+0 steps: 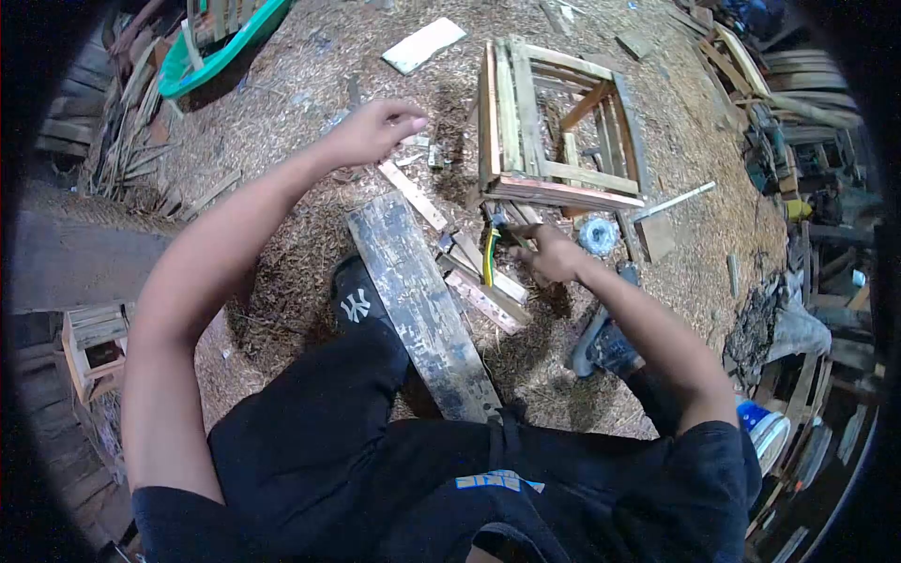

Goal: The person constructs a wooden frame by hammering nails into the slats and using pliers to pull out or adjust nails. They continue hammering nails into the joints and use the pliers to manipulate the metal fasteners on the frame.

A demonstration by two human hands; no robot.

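Observation:
My left hand [377, 129] is held over the wood-chip floor at upper centre, its fingers curled and the thumb and index finger near each other. Whether something small is between them cannot be made out. My right hand [549, 253] reaches down beside a tool with a yellow and green handle [490, 255], fingers bent and apart, with nothing visible in them. Behind it stands a wooden frame [530, 122] made of slats. Short wood pieces [483, 298] lie under the tool. A long worn board [413, 300] lies between my legs.
A coil of wire [598, 236] lies right of my right hand, near a thin stick [674, 202]. A pale board [424, 45] and a green tub [221, 61] are farther off. Scrap wood lines both sides, with a blue and white bucket [768, 433] at lower right.

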